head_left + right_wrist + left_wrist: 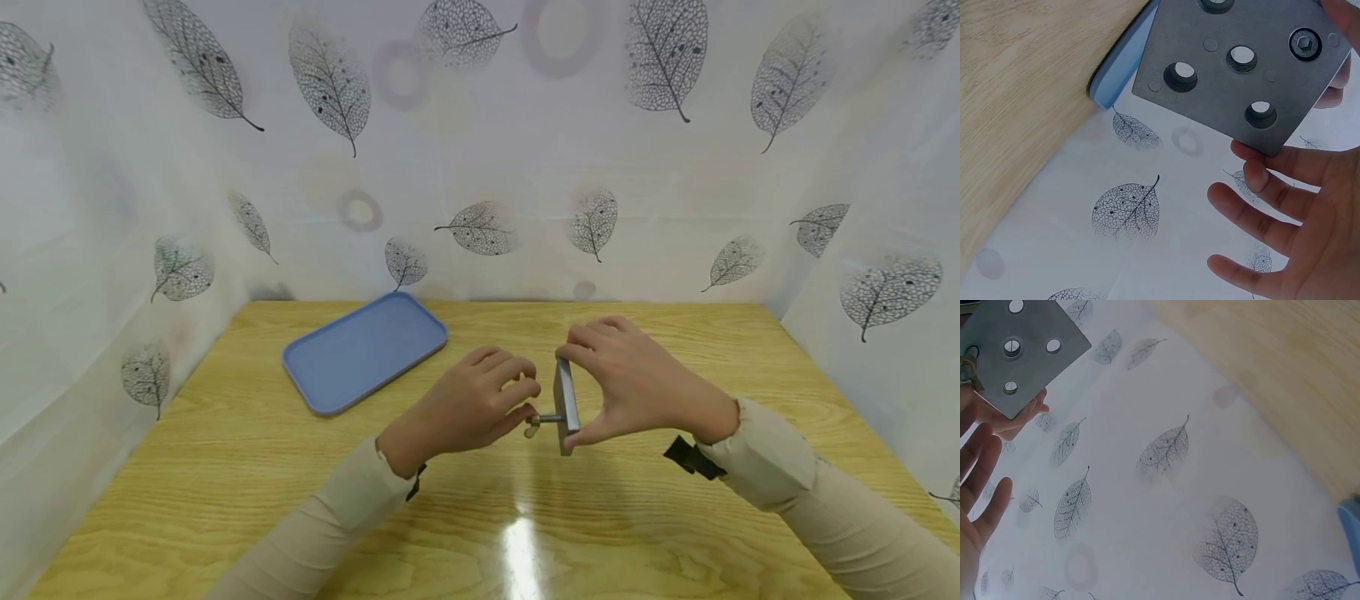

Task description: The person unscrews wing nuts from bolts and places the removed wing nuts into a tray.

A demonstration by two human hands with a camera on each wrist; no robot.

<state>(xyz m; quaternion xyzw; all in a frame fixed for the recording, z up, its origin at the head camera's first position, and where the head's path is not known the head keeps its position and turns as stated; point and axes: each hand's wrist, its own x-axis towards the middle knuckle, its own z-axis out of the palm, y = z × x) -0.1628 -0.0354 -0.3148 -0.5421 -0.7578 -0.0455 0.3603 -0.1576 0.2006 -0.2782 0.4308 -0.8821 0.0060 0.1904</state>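
Note:
A grey square metal plate (566,396) with several round holes stands on edge in the air over the table. My right hand (637,383) grips it by opposite edges, fingers on top and thumb below. A socket-head bolt (1305,44) sits in one corner hole, its head recessed in the face toward the right palm. The bolt's shank (552,418) sticks out on the left side and carries a brass wing nut (532,427). My left hand (476,396) has its curled fingers and thumb at the wing nut; their contact is partly hidden in the left wrist view.
A blue rectangular tray (367,354) lies at an angle on the wooden table (247,492), at the back left. White leaf-print cloth (480,167) hangs behind the table and along both sides.

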